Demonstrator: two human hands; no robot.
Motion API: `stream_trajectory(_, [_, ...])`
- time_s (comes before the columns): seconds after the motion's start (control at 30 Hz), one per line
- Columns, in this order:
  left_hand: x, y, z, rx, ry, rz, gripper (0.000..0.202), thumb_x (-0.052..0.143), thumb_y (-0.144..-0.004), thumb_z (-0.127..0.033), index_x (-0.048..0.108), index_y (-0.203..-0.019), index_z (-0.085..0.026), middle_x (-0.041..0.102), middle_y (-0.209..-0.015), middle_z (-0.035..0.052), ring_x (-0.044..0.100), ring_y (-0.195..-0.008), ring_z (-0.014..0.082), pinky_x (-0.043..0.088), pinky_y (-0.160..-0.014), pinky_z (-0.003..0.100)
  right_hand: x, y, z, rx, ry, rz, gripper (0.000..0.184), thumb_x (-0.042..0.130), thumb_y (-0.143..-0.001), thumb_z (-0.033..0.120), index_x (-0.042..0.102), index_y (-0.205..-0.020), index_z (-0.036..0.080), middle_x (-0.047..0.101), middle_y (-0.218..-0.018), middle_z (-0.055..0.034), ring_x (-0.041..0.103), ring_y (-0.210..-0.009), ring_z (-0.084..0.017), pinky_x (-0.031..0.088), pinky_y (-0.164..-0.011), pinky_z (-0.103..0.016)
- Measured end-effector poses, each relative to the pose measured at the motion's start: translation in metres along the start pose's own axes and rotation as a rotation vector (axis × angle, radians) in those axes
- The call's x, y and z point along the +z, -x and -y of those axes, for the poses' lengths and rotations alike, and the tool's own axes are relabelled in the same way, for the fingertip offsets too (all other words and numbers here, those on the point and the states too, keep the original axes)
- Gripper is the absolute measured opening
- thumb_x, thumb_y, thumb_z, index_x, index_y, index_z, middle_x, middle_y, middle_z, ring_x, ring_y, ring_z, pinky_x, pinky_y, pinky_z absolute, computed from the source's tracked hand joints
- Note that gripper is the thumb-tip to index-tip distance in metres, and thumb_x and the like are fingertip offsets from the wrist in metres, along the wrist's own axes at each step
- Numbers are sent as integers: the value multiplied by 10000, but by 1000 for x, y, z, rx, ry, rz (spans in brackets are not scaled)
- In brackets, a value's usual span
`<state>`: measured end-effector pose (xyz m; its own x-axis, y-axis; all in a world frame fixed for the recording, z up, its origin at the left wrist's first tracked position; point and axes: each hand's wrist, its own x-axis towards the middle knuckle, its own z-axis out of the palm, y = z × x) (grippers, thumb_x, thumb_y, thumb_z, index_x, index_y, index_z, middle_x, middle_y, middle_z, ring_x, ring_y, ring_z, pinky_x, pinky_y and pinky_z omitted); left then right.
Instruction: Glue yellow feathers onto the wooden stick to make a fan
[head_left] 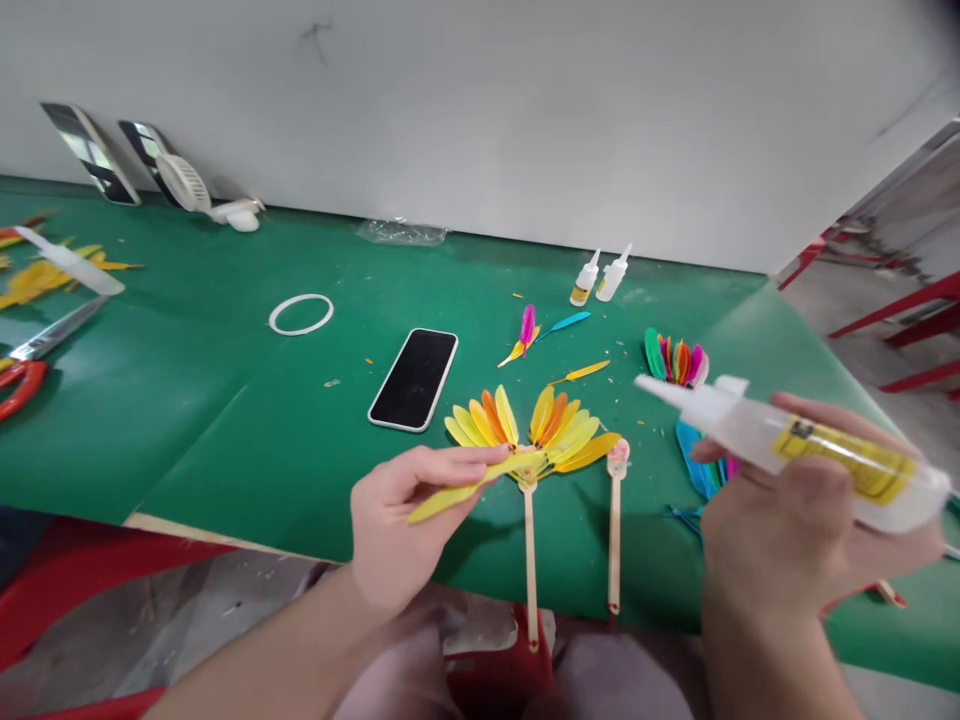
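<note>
My left hand [405, 520] pinches a yellow feather [457, 492] in front of me. Just beyond it lies a feather fan [562, 435] of yellow and orange feathers on a wooden stick handle [531, 570], which overhangs the table's near edge. In my right hand [795, 540] is a glue bottle [840, 455] with a yellow label, tilted so its nozzle points left. A bare wooden stick [615, 540] with a round, whitish-pink top lies between the fan and my right hand. Multicoloured feathers [694, 460] are partly hidden behind that hand.
A phone [414, 380] lies left of the fan. Two small glue bottles [598, 278] stand by the wall. Loose feathers [581, 371], a white ring [301, 314] and scissors [45, 350] are on the green table [225, 400]. A small white fan [184, 182] is at the back left.
</note>
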<state>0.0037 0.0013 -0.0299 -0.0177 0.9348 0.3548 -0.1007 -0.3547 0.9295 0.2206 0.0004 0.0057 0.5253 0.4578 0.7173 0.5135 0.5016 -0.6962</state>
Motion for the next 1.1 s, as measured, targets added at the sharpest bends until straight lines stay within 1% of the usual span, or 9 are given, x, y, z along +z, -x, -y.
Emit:
stream_trajectory(0.07, [3, -6, 2, -99, 37, -50, 88, 660, -716, -116, 634, -758, -189, 708, -816, 20, 678, -762, 172, 580, -676, 264, -1, -12, -6, 8, -56, -167, 193, 611, -700, 249, 609, -885, 196, 596, -797, -7, 616, -560, -183, 467, -402, -334])
stream_trajectory(0.13, [4, -16, 4, -174, -6, -100, 87, 678, -706, -184, 629, -774, -163, 703, -786, 36, 672, -732, 171, 567, -636, 255, -9, -23, -18, 68, -98, -225, 250, 630, -675, 184, 584, -911, 255, 595, -827, 14, 645, -671, -204, 485, -447, -318])
stream_trajectory(0.27, [-2, -46, 6, -242, -157, -137, 207, 666, -708, -316, 645, -837, -155, 698, -817, 50, 651, -737, 159, 532, -635, 246, -27, -37, -51, 449, -209, -181, 253, 621, -698, 207, 560, -931, 282, 612, -1043, -5, 615, -919, -200, 522, -686, -355])
stream_trajectory(0.37, [-5, -70, 6, -334, -219, 1, 279, 629, -722, -398, 667, -839, -147, 693, -861, 67, 631, -819, 189, 508, -655, 259, -24, -33, -71, 652, -241, -107, 200, 643, -677, 277, 561, -851, 224, 629, -1017, -49, 600, -966, -204, 496, -782, -367])
stream_trajectory(0.47, [0, -88, 10, -402, -329, 191, 293, 598, -737, -428, 694, -809, -161, 692, -883, 60, 612, -846, 187, 474, -714, 271, -8, -21, -84, 648, -257, 53, 348, 702, -594, 266, 513, -879, 202, 658, -875, -51, 621, -905, -195, 485, -782, -351])
stream_trajectory(0.57, [12, -95, 21, -427, -408, 321, 272, 626, -709, -409, 695, -783, -156, 690, -777, 50, 612, -742, 173, 465, -702, 292, 3, -8, -96, 649, -80, 267, 398, 694, -594, 305, 495, -921, 198, 645, -813, -41, 622, -744, -173, 500, -686, -345])
stream_trajectory(0.77, [23, -92, 46, -363, -493, 334, 241, 654, -678, -279, 667, -887, -159, 664, -737, 33, 603, -671, 140, 466, -666, 276, 3, 0, -111, 610, 212, 480, 768, 651, -615, 280, 314, -1302, 206, 572, -1024, -77, 606, -715, -157, 510, -718, -368])
stream_trajectory(0.9, [23, -89, 53, -346, -549, 349, 246, 648, -683, -278, 660, -901, -164, 647, -690, 21, 591, -634, 134, 460, -639, 271, 3, 0, -108, 490, 471, 555, 774, 610, -651, 267, 281, -1351, 240, 550, -1107, -88, 608, -774, -180, 486, -774, -392])
stream_trajectory(1.1, [24, -87, 62, -349, -534, 332, 229, 648, -683, -275, 652, -882, -161, 660, -718, 29, 604, -661, 139, 461, -629, 257, 5, 1, -106, 432, 541, 599, 824, 585, -665, 248, 199, -1392, 221, 546, -1145, -115, 608, -857, -210, 480, -787, -380])
